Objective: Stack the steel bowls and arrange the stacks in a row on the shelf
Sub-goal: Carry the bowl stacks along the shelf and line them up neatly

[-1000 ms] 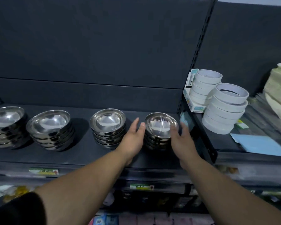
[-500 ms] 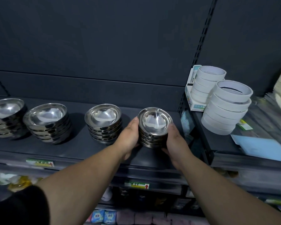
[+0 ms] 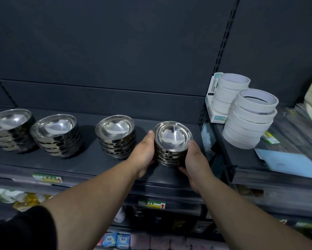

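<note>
Several stacks of steel bowls stand in a row on a dark shelf [image 3: 90, 165]. The rightmost, smallest stack [image 3: 172, 141] is gripped from both sides: my left hand [image 3: 144, 154] presses its left side and my right hand [image 3: 194, 159] cups its right side and base. It tilts slightly toward me. To its left stand a middle stack [image 3: 115, 136], a wider stack [image 3: 57, 134] and a far-left stack [image 3: 10, 129] cut by the frame edge.
A slotted upright [image 3: 204, 112] divides this shelf from the right-hand shelf, where two stacks of white tape rolls [image 3: 249, 118] and a blue sheet [image 3: 286, 163] lie. Price labels [image 3: 151, 204] line the shelf fronts. Packaged goods [image 3: 115, 239] sit on lower shelves.
Both hands went from open beside the small stack to closed on it. The stack has shifted slightly toward the shelf's front and tilted.
</note>
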A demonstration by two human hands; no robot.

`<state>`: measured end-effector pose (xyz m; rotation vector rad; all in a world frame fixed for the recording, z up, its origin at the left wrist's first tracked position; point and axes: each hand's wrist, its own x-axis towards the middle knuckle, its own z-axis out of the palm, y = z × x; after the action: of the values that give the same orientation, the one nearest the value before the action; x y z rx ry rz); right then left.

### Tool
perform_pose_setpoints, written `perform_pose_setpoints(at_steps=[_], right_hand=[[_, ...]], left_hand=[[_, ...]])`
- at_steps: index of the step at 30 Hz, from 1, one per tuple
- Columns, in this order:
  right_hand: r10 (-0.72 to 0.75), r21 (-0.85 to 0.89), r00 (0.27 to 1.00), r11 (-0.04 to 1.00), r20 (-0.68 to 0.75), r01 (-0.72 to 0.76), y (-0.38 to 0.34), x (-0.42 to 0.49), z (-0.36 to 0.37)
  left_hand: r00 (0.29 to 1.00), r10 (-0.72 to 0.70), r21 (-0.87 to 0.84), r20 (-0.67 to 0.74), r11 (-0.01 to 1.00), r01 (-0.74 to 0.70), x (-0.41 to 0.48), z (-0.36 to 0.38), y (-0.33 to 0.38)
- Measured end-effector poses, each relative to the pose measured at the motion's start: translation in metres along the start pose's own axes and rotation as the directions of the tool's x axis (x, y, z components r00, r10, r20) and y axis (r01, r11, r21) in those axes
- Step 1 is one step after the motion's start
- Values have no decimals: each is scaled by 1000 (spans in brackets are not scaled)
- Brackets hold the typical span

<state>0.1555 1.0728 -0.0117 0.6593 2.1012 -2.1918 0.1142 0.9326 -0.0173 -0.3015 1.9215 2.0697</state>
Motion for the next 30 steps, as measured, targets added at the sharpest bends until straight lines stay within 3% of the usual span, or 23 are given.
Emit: perform_pose_setpoints(at_steps=[6, 9, 12, 17, 22, 30], right_hand=[[30, 43, 997, 999, -77, -27, 16, -1, -3], [26, 50, 972, 999, -235, -14, 36, -15, 0], [-21, -39, 961, 999, -277, 10, 52, -36, 8], [-87, -237, 993, 969, -83, 65, 54, -60, 50], [-148, -318, 981, 931, 127, 181, 42, -79, 111], [-135, -294, 966, 935, 221, 197, 32, -89, 220]], left_hand=[[999, 0, 59, -40, 998, 3, -17, -6, -9], [994, 76, 232, -73, 971, -57, -46, -14, -20], [985, 147, 431, -85, 897, -97, -62, -37, -38], [979, 185, 567, -81, 817, -107, -77, -89, -47], [961, 221, 520, -167, 848, -105, -98, -162, -47], [856, 296, 513, -423, 857, -43, -108, -301, -30]])
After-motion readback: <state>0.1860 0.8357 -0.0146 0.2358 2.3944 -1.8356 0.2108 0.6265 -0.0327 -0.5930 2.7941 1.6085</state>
